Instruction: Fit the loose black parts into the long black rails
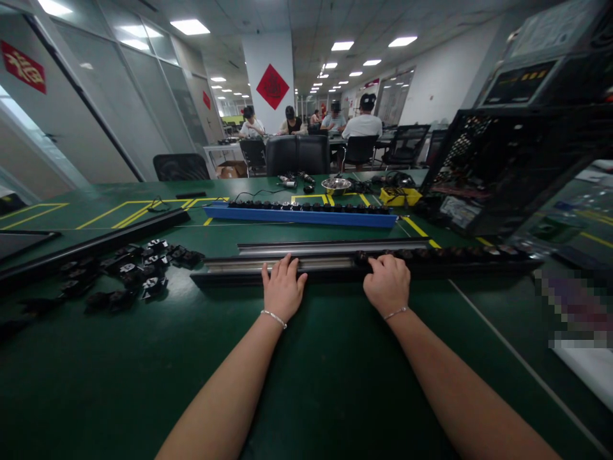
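Observation:
A long black channel rail [230, 279] lies crosswise before me, with a bare metallic strip in its left half. Its right half carries a row of small black parts [460, 254]. My left hand [284, 291] rests on the rail's bare stretch, fingers spread. With fingers curled, my right hand [389, 284] grips the leftmost black part [361, 257] of that row; its fingertips are partly hidden. Just behind lies a second rail [335, 245]. Loose black parts [129, 271] with silvery faces are heaped to the left.
Farther back lies a blue rail [306, 216] filled with black parts. Beyond it are a metal bowl [336, 185] and a yellow tray [400, 196]. An open computer case [517, 166] stands at right. A long black bar [96, 246] lies left. Several people sit in the background.

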Motion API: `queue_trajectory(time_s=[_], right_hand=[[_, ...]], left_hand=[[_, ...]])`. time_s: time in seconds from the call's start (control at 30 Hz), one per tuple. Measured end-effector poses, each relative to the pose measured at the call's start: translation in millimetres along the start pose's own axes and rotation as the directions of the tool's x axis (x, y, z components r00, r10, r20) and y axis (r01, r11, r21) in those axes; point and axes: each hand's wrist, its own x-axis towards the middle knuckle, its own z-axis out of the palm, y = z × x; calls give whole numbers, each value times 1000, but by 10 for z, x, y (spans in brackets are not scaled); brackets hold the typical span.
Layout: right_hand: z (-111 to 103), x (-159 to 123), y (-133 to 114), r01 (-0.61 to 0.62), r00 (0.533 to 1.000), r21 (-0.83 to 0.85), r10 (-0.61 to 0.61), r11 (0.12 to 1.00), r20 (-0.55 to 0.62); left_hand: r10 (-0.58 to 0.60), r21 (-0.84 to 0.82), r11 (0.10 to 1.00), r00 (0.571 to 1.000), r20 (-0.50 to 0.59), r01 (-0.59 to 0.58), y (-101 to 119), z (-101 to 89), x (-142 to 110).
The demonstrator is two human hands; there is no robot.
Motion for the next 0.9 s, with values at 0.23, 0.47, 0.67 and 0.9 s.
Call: queue_trajectory(time_s=[0.23, 0.47, 0.67, 0.9], right_hand=[[44, 3, 4, 41, 999, 59, -41, 997, -10], [25, 8, -69, 93, 995, 81, -96, 992, 28], [43, -6, -110, 122, 992, 110, -126, 986, 31], [49, -21, -155, 135, 988, 134, -144, 982, 61]], left_hand=[[11, 0, 1000, 1000, -19, -11, -15, 32, -1], [9, 18, 1000, 1000, -16, -9, -10, 24, -3], [10, 25, 1000, 1000, -5, -10, -3, 18, -2], [11, 32, 999, 1000, -12, -11, -7, 24, -6]])
